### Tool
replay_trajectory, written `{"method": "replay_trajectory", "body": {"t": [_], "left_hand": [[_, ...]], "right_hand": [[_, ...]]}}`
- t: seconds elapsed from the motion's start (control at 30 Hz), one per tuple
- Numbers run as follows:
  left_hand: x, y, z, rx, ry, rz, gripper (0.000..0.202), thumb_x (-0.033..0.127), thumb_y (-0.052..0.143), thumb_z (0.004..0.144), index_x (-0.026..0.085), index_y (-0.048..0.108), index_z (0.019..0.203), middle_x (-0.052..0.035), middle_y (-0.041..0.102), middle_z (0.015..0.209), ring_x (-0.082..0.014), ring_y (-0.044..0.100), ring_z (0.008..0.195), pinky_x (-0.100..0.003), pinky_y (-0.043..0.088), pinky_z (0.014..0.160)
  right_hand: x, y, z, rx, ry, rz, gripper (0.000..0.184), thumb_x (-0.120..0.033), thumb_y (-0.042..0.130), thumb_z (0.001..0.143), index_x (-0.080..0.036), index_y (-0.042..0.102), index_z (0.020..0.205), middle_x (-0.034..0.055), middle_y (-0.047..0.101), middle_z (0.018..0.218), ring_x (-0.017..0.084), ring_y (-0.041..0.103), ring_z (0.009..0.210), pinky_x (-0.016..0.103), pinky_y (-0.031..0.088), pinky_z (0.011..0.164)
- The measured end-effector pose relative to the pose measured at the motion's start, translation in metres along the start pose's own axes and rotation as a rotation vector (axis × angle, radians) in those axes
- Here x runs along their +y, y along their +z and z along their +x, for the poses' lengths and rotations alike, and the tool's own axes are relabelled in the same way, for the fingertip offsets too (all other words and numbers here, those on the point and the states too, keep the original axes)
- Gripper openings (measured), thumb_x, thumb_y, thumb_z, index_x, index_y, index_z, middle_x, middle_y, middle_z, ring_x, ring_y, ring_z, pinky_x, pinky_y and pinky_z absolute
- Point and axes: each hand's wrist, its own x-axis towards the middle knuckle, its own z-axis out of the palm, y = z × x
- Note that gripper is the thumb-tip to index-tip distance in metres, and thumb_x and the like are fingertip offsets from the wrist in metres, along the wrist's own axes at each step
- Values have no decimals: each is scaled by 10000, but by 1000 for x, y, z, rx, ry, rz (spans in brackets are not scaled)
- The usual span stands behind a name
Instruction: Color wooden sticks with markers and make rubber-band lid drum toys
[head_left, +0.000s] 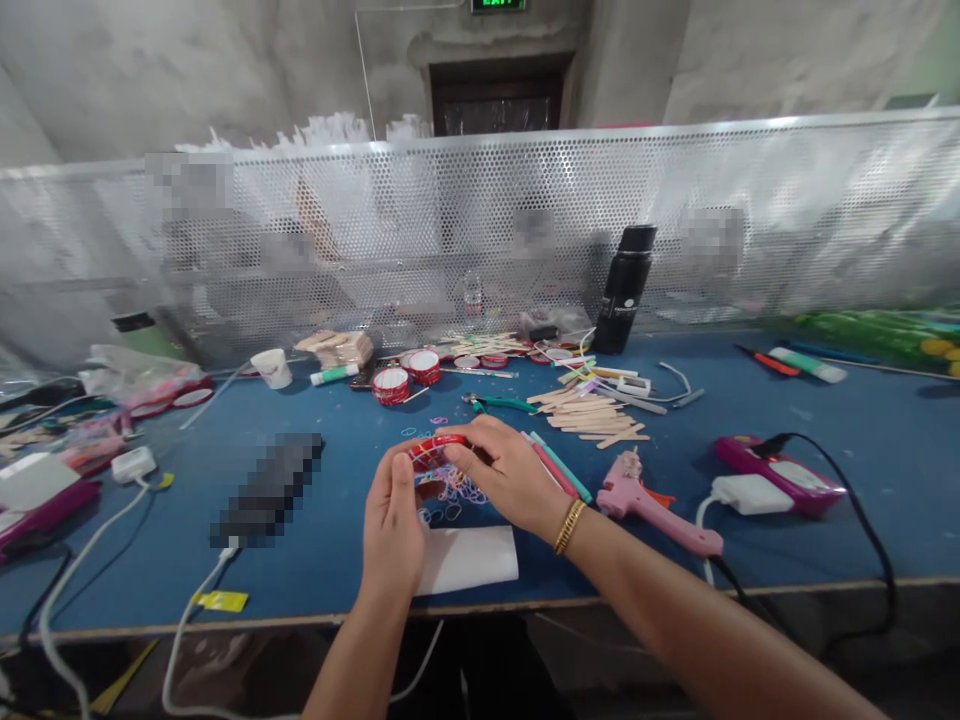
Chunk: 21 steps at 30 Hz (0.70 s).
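Note:
Both my hands are closed around a red ring-shaped roll of tape (pixel 429 454), held above the table with pale thin bands across its outside. My left hand (pixel 395 520) grips its left side, thumb up against the rim. My right hand (pixel 504 468), with a gold bracelet (pixel 569 527) at the wrist, has its thumb and fingers on the right side. Below lies a pile of small coloured rubber bands (pixel 461 487), partly hidden by the hands. A folded white paper (pixel 472 558) rests on the table in front of me.
Green-handled pliers (pixel 504 404), wooden sticks (pixel 589 412) and more red rolls (pixel 391 386) lie beyond my hands. At right are a pink glue gun (pixel 660 512), a purple power strip (pixel 780 475) and a black bottle (pixel 626 290). A phone (pixel 270 490) with a cable lies left.

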Motion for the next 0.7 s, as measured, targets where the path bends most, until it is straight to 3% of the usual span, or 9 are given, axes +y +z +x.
{"method": "replay_trajectory", "body": {"t": [0.13, 0.27, 0.5, 0.7], "left_hand": [[-4, -2, 1, -49, 67, -45, 404, 602, 607, 978, 232, 740, 1071, -46, 757, 1119, -209, 713, 1029, -340, 604, 907], [-5, -5, 2, -72, 84, 49, 376, 573, 605, 991, 228, 738, 1062, -42, 760, 1105, -207, 711, 1036, -337, 570, 965], [-1, -5, 1, -92, 135, 195, 400, 574, 578, 1003, 227, 759, 1089, -64, 772, 1142, -234, 708, 1062, -367, 551, 970], [-1, -6, 0, -113, 159, 258, 401, 565, 565, 1012, 239, 770, 1122, -78, 772, 1183, -257, 709, 1104, -406, 519, 1027]], "right_hand": [[-2, 0, -2, 21, -6, 55, 281, -355, 605, 1018, -232, 742, 1231, 61, 714, 1038, 175, 657, 921, 337, 542, 851], [-6, 0, -3, 49, 33, 156, 306, -329, 667, 936, -244, 731, 1223, 63, 762, 1138, 175, 691, 913, 325, 571, 794], [-10, 1, -2, 54, 151, 296, 258, -368, 669, 883, -207, 774, 1056, 54, 793, 968, 161, 704, 791, 302, 582, 727], [-9, 1, 0, 41, 151, 340, 209, -348, 651, 873, -192, 774, 937, 37, 769, 850, 153, 687, 744, 283, 574, 709]]}}
